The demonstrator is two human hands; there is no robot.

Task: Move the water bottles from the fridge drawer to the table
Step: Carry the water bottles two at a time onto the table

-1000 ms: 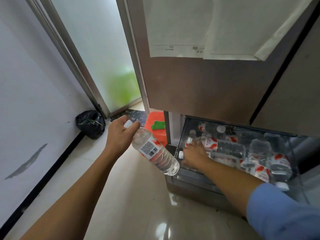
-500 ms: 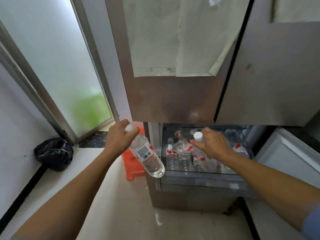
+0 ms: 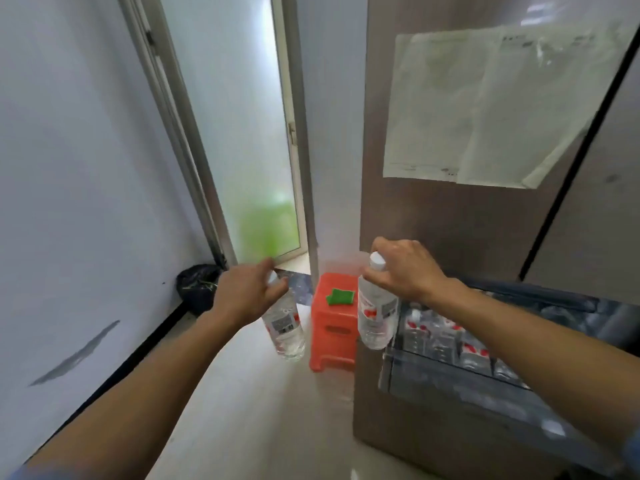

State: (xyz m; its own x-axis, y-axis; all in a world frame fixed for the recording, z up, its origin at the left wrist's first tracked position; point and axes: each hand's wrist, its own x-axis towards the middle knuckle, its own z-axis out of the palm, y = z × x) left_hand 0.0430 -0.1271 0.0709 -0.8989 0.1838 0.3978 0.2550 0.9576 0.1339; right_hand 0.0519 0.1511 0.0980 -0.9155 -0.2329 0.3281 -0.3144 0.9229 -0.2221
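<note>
Both bottles are gripped at the neck: left hand (image 3: 247, 292) clenched on left bottle (image 3: 284, 329), right hand (image 3: 403, 270) on right bottle (image 3: 375, 315), hanging at 9 o'clock of the fridge drawer (image 3: 485, 344). Risk judged: slippage from cap-end grips if swung.

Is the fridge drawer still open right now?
Open: the fridge drawer juts out past the fridge front, with bottles showing inside.
</note>
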